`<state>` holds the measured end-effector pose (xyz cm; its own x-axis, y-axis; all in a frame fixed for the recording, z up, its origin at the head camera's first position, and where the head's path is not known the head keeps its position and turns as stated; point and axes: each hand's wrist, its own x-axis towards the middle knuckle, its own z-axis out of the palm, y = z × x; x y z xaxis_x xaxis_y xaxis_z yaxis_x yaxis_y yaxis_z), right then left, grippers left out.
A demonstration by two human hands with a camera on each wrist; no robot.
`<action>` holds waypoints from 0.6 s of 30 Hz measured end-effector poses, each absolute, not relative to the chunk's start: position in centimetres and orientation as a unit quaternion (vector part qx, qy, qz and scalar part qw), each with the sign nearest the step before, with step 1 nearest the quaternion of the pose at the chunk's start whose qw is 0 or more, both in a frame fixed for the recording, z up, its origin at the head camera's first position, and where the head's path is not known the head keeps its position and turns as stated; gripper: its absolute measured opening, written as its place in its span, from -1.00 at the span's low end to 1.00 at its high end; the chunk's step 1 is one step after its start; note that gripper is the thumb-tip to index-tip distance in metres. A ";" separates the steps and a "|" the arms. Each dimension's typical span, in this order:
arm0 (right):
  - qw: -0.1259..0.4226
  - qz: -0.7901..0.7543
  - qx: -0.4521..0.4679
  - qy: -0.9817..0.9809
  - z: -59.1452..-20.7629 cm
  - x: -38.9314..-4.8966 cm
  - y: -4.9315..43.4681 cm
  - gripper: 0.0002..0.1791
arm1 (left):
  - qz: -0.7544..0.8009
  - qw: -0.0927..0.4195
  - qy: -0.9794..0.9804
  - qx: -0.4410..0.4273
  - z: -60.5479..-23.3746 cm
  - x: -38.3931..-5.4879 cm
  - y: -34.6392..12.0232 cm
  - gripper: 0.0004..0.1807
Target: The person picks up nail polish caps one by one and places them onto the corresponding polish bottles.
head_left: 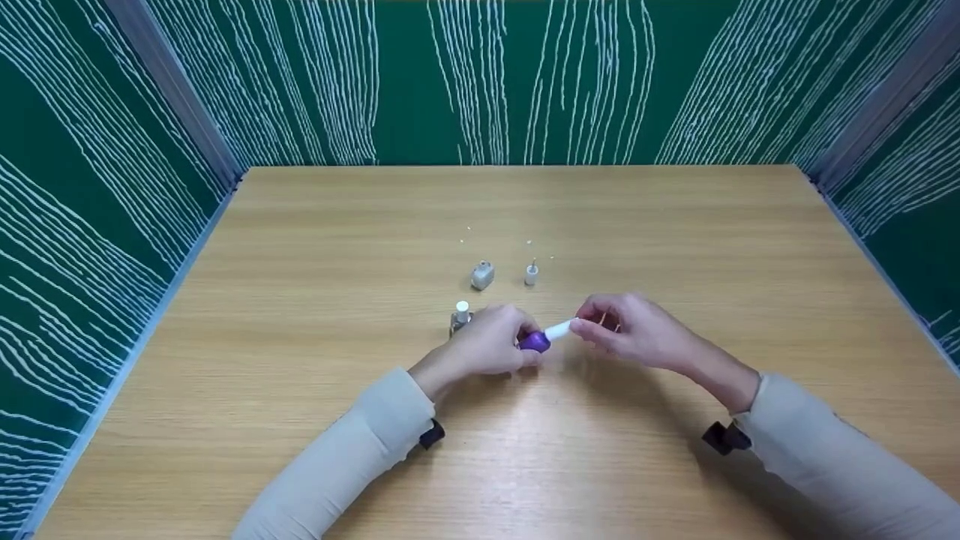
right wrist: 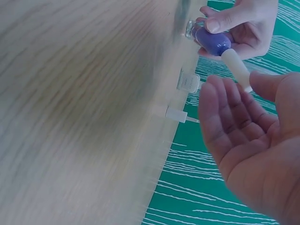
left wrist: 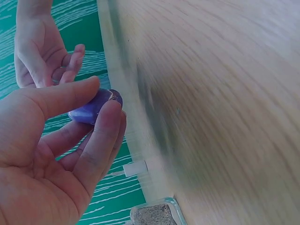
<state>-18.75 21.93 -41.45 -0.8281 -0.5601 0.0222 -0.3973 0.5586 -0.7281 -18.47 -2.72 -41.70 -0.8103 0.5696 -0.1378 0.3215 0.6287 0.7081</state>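
Note:
My left hand (head_left: 491, 341) grips a purple nail polish bottle (head_left: 535, 342), tilted with its long white cap (head_left: 559, 330) pointing right. In the right wrist view the left thumb and fingers lie around the bottle's purple body. The right hand (head_left: 645, 330) pinches the far end of that cap between thumb and fingertips. Just beyond the left hand stands a nail polish bottle with a white cap (head_left: 462, 309), partly hidden by that hand. Farther back are an uncapped glittery nail polish bottle (head_left: 483, 276) and a white brush cap (head_left: 531, 274), standing with its brush upward.
Small white specks lie on the wooden table (head_left: 360, 247) behind the bottles. Green walls (head_left: 405, 82) with white wavy lines border the table at the back and on both sides.

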 end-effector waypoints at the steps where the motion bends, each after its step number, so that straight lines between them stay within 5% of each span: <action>1: 0.104 -0.374 -0.274 0.880 -41.4 -18.7 21.9 -0.71 | 0.351 0.180 0.884 0.251 -41.7 -18.5 -2.7 -0.80; 10: 0.121 -0.356 -0.268 0.887 -41.5 -18.5 21.4 -0.54 | 0.341 0.185 0.884 0.261 -41.5 -18.4 -2.8 -0.79; 18: 0.111 -0.356 -0.317 0.872 -41.4 -18.6 21.7 -0.74 | 0.328 0.185 0.887 0.269 -41.7 -18.6 -3.0 -0.80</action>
